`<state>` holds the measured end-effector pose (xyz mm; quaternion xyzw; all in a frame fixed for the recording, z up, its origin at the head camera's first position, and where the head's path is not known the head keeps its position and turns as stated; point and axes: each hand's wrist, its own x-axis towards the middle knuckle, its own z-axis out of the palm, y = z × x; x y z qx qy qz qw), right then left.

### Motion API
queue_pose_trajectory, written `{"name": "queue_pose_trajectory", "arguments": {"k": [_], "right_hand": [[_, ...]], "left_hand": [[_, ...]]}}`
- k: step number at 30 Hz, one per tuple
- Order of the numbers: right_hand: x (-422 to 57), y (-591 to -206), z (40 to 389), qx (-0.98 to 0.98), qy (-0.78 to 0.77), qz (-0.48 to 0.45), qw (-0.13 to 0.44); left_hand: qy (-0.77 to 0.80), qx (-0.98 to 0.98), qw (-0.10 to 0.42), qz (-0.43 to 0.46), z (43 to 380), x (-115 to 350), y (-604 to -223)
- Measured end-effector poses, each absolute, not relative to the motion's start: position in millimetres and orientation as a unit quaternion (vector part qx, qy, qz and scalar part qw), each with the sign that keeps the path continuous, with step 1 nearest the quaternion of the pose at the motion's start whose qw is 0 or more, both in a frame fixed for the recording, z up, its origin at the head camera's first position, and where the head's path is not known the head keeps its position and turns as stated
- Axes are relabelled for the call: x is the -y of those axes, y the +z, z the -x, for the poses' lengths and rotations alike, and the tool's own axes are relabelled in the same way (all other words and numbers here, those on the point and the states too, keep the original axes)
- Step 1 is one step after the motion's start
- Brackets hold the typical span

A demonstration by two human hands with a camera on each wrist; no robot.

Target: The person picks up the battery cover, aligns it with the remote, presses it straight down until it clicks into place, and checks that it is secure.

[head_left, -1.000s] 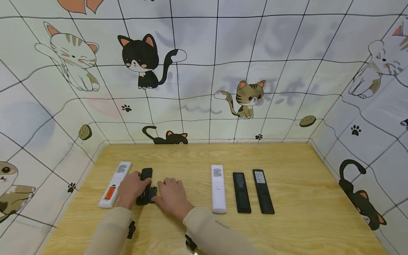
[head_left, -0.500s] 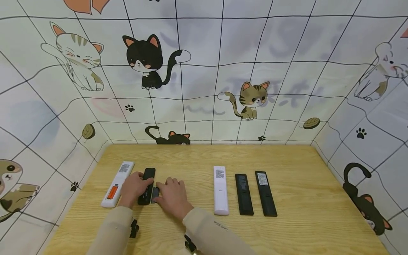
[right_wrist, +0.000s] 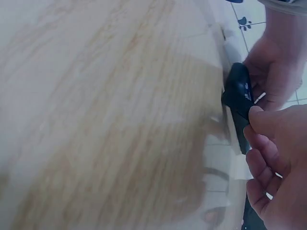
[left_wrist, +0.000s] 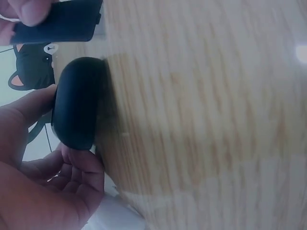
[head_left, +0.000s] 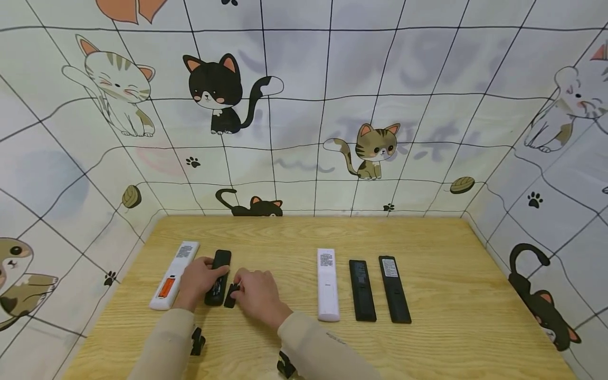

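Cover (head_left: 230, 299), small and black, sits pinched between the thumb and fingers of my right hand (head_left: 260, 296), a narrow grip that leaves the piece tilted just beside a black remote (head_left: 218, 287); the two are apart in the left wrist view, and a small tab (left_wrist: 99, 19) shows on the cover's edge. My left hand (head_left: 195, 281) holds that remote on the wooden table (head_left: 427, 237), thumb on one side and curled fingers on the other, so the grip is no wider than the remote's body. Near my left hand lies a white remote (head_left: 177, 270) with an orange patch (head_left: 167, 288) on its lower half. Well to the right, three more lie in a row: a second white remote (head_left: 328, 295), a shorter black remote (head_left: 363, 295) and a longer black remote (head_left: 397, 295) with a white label (head_left: 390, 267)
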<state>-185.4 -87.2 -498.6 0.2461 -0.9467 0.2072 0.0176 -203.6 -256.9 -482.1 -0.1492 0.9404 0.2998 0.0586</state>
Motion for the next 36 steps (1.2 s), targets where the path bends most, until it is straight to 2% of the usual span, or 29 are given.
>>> {"name": "queue_pose_trajectory", "arguments": {"k": [19, 28, 36], "right_hand": [[24, -458, 182, 0.917, 0.291, -0.261, 0.076], [-12, -449, 177, 0.917, 0.312, -0.238, 0.068], [-48, -447, 174, 0.919, 0.310, -0.227, 0.085]], "left_hand": [[0.471, -0.871, 0.071, 0.118, 207, 243, -483], [0.540, -0.836, 0.065, 0.079, 210, 203, -476], [0.589, -0.805, 0.059, 0.041, 208, 160, -474]]}}
